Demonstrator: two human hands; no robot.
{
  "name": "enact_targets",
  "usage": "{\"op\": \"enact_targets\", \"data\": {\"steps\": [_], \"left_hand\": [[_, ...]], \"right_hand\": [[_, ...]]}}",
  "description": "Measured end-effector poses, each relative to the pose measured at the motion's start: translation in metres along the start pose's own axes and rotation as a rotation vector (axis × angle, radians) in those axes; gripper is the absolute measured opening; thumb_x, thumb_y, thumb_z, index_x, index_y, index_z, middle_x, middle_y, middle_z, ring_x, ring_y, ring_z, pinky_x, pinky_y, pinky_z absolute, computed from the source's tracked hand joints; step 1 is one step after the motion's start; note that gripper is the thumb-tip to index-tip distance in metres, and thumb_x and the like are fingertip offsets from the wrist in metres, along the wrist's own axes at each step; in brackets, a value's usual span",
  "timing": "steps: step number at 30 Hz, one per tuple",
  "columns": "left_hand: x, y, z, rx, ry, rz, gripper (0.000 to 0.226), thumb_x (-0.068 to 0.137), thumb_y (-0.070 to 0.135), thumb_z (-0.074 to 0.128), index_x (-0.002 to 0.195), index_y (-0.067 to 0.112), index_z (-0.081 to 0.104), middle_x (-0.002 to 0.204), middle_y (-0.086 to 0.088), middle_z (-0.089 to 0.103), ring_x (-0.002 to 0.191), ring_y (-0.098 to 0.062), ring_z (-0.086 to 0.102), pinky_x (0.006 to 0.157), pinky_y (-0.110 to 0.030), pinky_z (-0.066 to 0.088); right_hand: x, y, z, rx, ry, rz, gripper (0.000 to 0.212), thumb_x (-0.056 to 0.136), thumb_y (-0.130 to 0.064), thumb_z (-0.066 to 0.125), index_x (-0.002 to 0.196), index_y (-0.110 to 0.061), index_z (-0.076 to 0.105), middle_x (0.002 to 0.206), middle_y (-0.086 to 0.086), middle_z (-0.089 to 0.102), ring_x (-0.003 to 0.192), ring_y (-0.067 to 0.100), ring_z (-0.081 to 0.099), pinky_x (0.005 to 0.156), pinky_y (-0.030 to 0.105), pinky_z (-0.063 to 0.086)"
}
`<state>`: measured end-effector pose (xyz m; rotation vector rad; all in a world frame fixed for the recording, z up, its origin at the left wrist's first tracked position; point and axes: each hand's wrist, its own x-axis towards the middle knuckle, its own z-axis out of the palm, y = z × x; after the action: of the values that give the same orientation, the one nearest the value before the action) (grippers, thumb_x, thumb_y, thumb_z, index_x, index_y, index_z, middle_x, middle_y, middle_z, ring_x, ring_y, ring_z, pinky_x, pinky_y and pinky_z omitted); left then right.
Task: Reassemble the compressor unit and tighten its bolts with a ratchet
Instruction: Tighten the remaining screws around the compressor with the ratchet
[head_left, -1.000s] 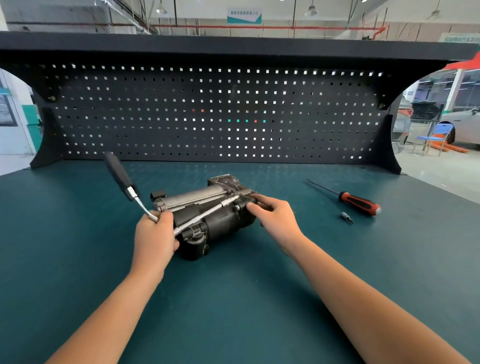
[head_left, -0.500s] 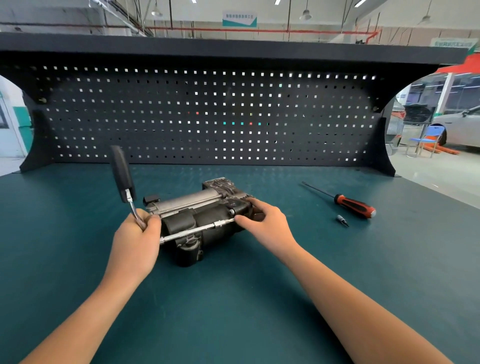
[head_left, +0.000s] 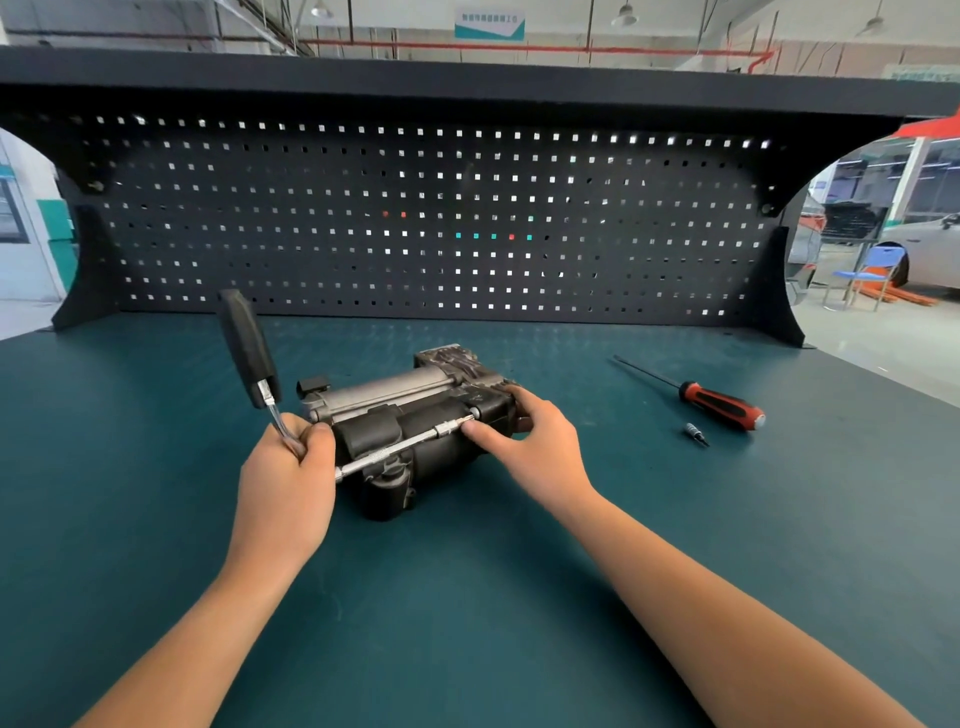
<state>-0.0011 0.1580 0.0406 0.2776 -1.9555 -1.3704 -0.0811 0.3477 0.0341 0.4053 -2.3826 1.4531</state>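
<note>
The ratchet (head_left: 249, 353) handle has swung from a leftward lean a second ago to nearly upright now, while the extension bar (head_left: 400, 448) has dropped from crossing the top of the compressor (head_left: 415, 415) to lying along its near side. That reads as a stroke of the ratchet on a bolt at the compressor's right end, so tightening seems to be under way rather than done; how many bolts remain cannot be told.

The left hand (head_left: 285, 488) is clenched around the ratchet's metal neck just below the black grip, with the handle rising above the knuckles. The right hand (head_left: 530, 447) rests on the compressor's right end, fingers curled over the housing and the thumb pressed beside the socket tip, steadying both.

The compressor lies on the bench (head_left: 467, 597) between the two hands. Its long axis runs from near left to far right, the finned block end pointing away to the right, past the right fingers. The extension bar runs almost parallel to that axis. A screwdriver (head_left: 722, 405) and a bit (head_left: 695, 433) lie well to the right of the right hand, untouched.
</note>
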Motion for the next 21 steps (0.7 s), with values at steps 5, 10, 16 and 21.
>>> {"op": "enact_targets", "data": {"steps": [5, 10, 16, 21], "left_hand": [[0.003, -0.002, 0.003, -0.044, -0.002, -0.05, 0.026, 0.092, 0.012, 0.043, 0.066, 0.011, 0.037, 0.054, -0.002, 0.04, 0.043, -0.015, 0.036, 0.052, -0.03, 0.034], [0.011, -0.001, 0.001, -0.027, -0.036, -0.083, 0.027, 0.09, 0.011, 0.042, 0.065, 0.013, 0.034, 0.054, -0.002, 0.036, 0.041, -0.017, 0.033, 0.049, -0.028, 0.031], [0.018, 0.0, -0.002, -0.022, -0.109, -0.096, 0.028, 0.089, 0.009, 0.042, 0.065, 0.016, 0.03, 0.061, -0.005, 0.026, 0.037, -0.014, 0.023, 0.044, -0.024, 0.021], [0.021, 0.0, -0.003, -0.034, -0.137, -0.022, 0.031, 0.091, 0.01, 0.043, 0.063, 0.014, 0.032, 0.055, -0.005, 0.029, 0.029, -0.007, 0.024, 0.042, -0.019, 0.023]], "right_hand": [[-0.001, -0.002, 0.001, -0.004, 0.023, 0.002, 0.057, 0.075, -0.048, 0.07, 0.124, -0.025, 0.055, 0.109, -0.004, 0.057, 0.103, 0.011, 0.053, 0.086, 0.021, 0.04], [0.0, -0.003, 0.001, -0.006, 0.039, 0.02, 0.06, 0.073, -0.049, 0.071, 0.125, -0.022, 0.057, 0.114, -0.002, 0.061, 0.107, 0.013, 0.055, 0.094, 0.03, 0.046], [0.002, -0.003, 0.002, -0.008, 0.051, 0.042, 0.064, 0.07, -0.048, 0.075, 0.124, -0.018, 0.056, 0.115, -0.001, 0.061, 0.108, 0.013, 0.056, 0.093, 0.031, 0.046], [0.003, -0.003, 0.005, 0.028, 0.06, 0.072, 0.066, 0.07, -0.045, 0.077, 0.124, -0.015, 0.053, 0.117, 0.001, 0.059, 0.11, 0.015, 0.054, 0.096, 0.032, 0.044]]}}
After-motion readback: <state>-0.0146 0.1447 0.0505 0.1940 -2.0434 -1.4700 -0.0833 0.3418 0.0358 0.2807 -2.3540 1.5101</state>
